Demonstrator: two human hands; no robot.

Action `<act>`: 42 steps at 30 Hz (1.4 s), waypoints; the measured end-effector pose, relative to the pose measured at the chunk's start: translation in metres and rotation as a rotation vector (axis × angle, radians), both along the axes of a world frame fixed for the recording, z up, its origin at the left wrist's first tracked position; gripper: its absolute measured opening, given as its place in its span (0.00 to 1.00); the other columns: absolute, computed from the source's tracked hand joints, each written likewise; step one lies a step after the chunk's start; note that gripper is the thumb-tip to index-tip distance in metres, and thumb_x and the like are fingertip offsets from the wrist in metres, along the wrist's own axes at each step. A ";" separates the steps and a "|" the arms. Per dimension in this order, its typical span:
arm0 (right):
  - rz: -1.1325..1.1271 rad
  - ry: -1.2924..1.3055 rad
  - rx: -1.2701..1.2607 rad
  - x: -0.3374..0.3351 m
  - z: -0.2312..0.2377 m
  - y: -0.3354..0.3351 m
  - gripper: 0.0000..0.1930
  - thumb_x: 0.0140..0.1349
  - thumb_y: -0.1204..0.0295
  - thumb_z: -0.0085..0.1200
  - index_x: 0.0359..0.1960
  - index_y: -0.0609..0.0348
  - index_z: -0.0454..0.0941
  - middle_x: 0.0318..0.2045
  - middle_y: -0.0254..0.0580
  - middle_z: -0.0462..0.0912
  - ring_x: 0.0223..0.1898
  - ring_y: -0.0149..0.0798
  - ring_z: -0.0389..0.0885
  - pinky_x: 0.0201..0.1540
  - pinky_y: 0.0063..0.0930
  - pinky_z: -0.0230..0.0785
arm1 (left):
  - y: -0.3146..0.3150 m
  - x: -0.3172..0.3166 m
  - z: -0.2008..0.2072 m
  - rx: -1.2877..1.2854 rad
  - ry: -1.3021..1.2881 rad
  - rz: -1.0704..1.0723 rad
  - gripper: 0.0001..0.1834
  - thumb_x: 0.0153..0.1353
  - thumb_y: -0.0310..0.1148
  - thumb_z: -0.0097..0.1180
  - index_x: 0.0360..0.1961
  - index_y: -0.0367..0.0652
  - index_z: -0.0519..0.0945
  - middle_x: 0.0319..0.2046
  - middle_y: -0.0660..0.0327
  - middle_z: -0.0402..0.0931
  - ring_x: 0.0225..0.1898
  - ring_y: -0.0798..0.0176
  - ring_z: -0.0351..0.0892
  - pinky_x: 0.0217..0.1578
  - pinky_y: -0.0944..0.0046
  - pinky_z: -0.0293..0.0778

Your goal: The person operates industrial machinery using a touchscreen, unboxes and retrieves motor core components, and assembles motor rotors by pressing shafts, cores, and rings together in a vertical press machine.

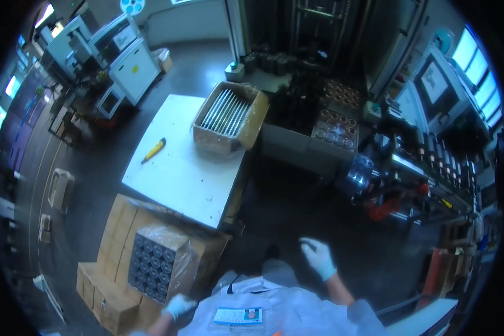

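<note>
My right hand (318,259), in a pale glove, hangs over the dark floor in front of my body. Its fingers are loosely bent and partly apart, and nothing shows in them. At the lower left, my left hand (179,306), also gloved, is close to an open carton (183,267) with torn clear plastic film. Whether it touches the carton I cannot make out, and its fingers are too small and unclear to read. Rows of dark grey round parts (151,265) fill that carton's open face.
A white-topped table (176,168) stands ahead, carrying a yellow utility knife (154,150) and an open box (218,144) of upright thin panels. Sealed cartons (113,302) are stacked at the lower left. Machinery (319,22) stands beyond, with a rack of cylinders (431,154) to the right.
</note>
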State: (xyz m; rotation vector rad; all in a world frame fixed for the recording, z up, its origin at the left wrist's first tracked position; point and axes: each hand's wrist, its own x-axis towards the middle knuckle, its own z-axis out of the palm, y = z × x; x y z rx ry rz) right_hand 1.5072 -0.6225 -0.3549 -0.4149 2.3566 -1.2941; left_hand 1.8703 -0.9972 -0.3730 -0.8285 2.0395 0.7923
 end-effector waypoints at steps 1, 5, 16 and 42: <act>-0.065 -0.066 -0.006 -0.001 -0.002 0.005 0.15 0.66 0.69 0.56 0.52 0.59 0.82 0.41 0.47 0.87 0.38 0.34 0.86 0.43 0.28 0.76 | -0.004 -0.027 0.005 0.061 0.006 0.093 0.22 0.57 0.52 0.62 0.33 0.42 0.87 0.31 0.48 0.85 0.32 0.47 0.84 0.35 0.52 0.78; -0.167 -0.209 -0.139 -0.004 -0.026 0.018 0.14 0.67 0.73 0.55 0.51 0.63 0.83 0.37 0.38 0.87 0.36 0.27 0.83 0.39 0.23 0.75 | 0.002 -0.108 -0.008 0.043 0.338 0.177 0.18 0.64 0.45 0.61 0.34 0.38 0.86 0.23 0.61 0.82 0.25 0.69 0.79 0.28 0.63 0.75; 0.422 -0.223 -0.127 -0.041 0.004 -0.118 0.17 0.71 0.68 0.53 0.58 0.60 0.78 0.31 0.28 0.79 0.28 0.19 0.68 0.29 0.19 0.63 | -0.010 -0.097 0.048 -0.623 1.000 0.658 0.13 0.69 0.33 0.57 0.49 0.38 0.82 0.36 0.61 0.83 0.32 0.70 0.80 0.35 0.68 0.76; 0.381 -0.270 0.007 -0.120 -0.013 -0.146 0.20 0.71 0.57 0.48 0.59 0.50 0.78 0.43 0.49 0.86 0.44 0.44 0.84 0.50 0.36 0.75 | 0.007 -0.364 0.055 0.380 1.089 0.363 0.14 0.63 0.23 0.60 0.50 0.35 0.82 0.43 0.57 0.82 0.45 0.65 0.81 0.48 0.65 0.76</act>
